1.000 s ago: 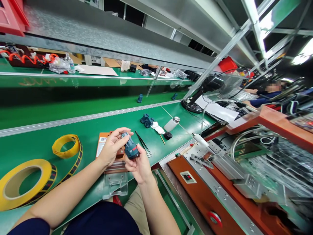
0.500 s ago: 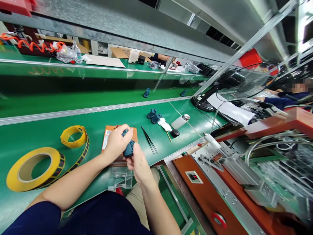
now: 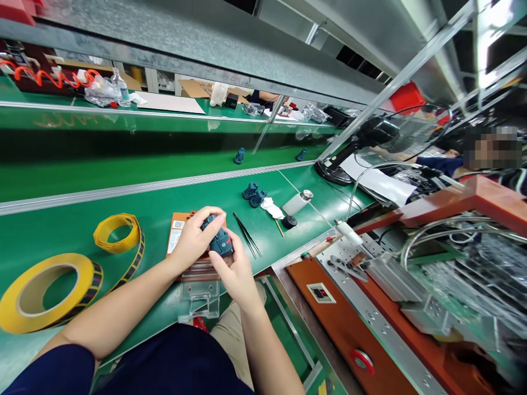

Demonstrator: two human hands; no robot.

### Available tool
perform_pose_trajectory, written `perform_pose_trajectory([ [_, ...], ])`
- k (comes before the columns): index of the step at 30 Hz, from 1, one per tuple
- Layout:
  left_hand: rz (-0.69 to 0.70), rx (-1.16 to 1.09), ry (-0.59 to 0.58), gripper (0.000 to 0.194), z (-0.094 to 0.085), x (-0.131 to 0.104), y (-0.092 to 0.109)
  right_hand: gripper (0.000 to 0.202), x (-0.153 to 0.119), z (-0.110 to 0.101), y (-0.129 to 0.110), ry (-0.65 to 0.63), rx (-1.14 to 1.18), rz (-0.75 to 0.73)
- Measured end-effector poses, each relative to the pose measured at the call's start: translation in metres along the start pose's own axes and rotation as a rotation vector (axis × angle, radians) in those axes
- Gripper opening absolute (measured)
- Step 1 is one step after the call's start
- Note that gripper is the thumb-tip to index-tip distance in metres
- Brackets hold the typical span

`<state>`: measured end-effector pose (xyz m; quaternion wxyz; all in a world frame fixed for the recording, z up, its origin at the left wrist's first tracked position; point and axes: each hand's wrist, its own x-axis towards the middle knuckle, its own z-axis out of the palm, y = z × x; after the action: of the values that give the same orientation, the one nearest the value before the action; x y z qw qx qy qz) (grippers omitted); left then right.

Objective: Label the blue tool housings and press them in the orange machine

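A green worktop (image 3: 181, 192) is stretching under a grey shelf (image 3: 197, 60), and two bare hands are gripping a dark blue part.
The left hand (image 3: 192, 238) is curling its fingers closed over the far-left end of the dark blue part (image 3: 222, 244), while the right hand (image 3: 239, 274) is half closing around its near-right side, thumb against it; the part is being held over an orange fixture (image 3: 175, 219), whether touching it one cannot tell. Just right, black tweezers (image 3: 247, 236) are lying on the worktop. Farther right, two similar blue parts (image 3: 257, 198) are sitting beside a white cloth (image 3: 272, 208), a white bottle (image 3: 296, 203) and a black round object (image 3: 290, 221). To the left, two yellow rolls (image 3: 20, 288) are resting, the larger one nearer.
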<state>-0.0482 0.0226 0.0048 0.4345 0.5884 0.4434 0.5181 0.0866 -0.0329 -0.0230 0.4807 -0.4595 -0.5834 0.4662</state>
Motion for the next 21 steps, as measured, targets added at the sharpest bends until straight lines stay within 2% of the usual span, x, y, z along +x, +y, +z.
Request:
perform_pose_trajectory([
  [3, -0.181, -0.323, -0.015, 0.05, 0.009, -0.004, -0.002, 0.055, -0.001, -0.011, -0.002, 0.216, -0.259, -0.156],
  [6, -0.403, -0.551, -0.12, 0.051, 0.02, -0.015, 0.001, 0.056, -0.001, -0.019, 0.002, 0.325, -0.422, -0.261],
  [8, -0.482, -0.637, -0.217, 0.049, 0.026, -0.022, 0.005, 0.056, -0.003, -0.022, 0.006, 0.35, -0.475, -0.309],
  [10, -0.502, -0.692, -0.252, 0.05, 0.03, -0.027, 0.009, 0.058, -0.006, -0.023, 0.009, 0.338, -0.514, -0.338],
  [14, -0.53, -0.698, -0.169, 0.046, 0.029, -0.027, 0.011, 0.064, -0.015, -0.03, -0.004, 0.304, -0.411, -0.32],
  [16, -0.524, -0.665, -0.111, 0.042, 0.028, -0.024, 0.011, 0.057, -0.022, -0.034, -0.024, 0.235, -0.164, -0.319],
  [18, -0.497, -0.637, -0.074, 0.038, 0.028, -0.021, 0.011, 0.056, -0.034, -0.033, -0.05, 0.041, 0.228, -0.314],
  [20, -0.476, -0.617, -0.059, 0.033, 0.03, -0.02, 0.013, 0.075, -0.051, -0.023, -0.077, -0.213, 0.572, -0.243],
  [21, -0.466, -0.607, -0.056, 0.032, 0.032, -0.02, 0.013, 0.084, -0.061, -0.016, -0.089, -0.321, 0.624, -0.179],
])
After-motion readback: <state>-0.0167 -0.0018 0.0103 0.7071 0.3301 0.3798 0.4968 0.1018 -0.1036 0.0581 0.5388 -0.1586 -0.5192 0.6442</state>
